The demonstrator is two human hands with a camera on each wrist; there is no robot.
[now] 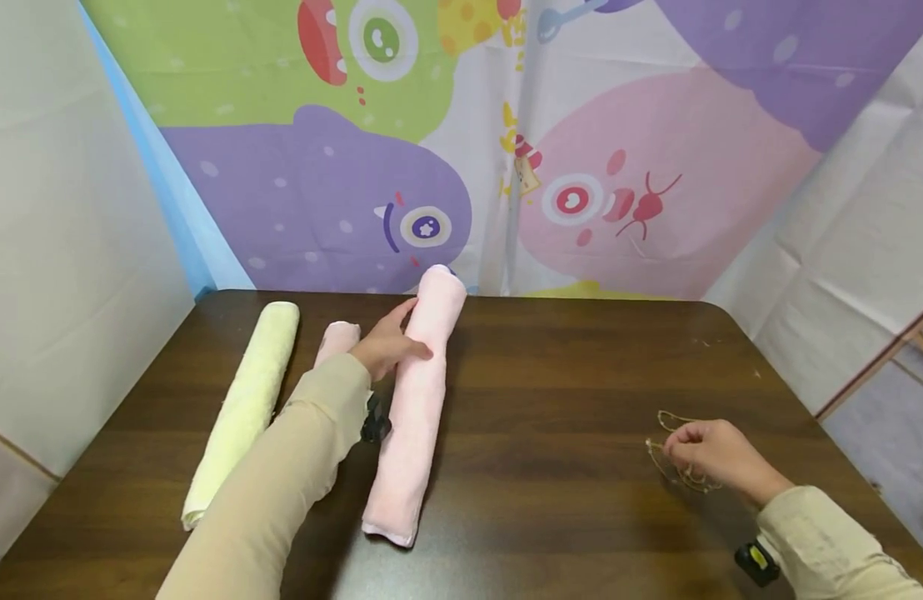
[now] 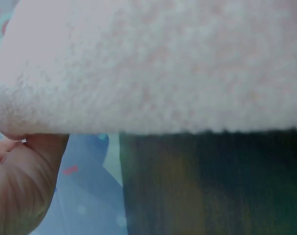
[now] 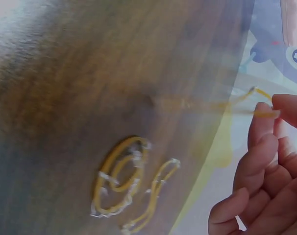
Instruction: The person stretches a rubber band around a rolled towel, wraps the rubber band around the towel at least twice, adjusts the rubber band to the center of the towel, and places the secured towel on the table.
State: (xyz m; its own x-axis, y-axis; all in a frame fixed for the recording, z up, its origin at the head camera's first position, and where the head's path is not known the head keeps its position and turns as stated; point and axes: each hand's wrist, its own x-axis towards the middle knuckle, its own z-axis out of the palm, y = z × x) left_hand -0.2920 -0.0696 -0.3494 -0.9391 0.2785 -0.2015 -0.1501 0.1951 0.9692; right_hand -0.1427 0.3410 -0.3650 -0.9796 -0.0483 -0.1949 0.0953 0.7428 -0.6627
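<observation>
My left hand (image 1: 390,342) grips a rolled pink towel (image 1: 412,442) near its far end, with the thumb lying over the top. In the left wrist view the towel's fuzzy surface (image 2: 163,73) fills the upper half and hides most of the fingers. Over at the right of the table, my right hand (image 1: 720,457) pinches a thin yellow band (image 3: 266,92) between thumb and fingertip; it looks like a rubber band and is partly blurred. Below that hand lie a looped yellow band (image 3: 97,186) and a narrower one (image 3: 153,196), both with clear bits along them.
To the left of the held towel lies a second rolled pink towel (image 1: 337,337), partly behind my left arm. Farther left is a rolled yellow towel (image 1: 244,408). The brown wooden table (image 1: 551,400) ends at a cartoon-printed cloth (image 1: 311,183) behind it.
</observation>
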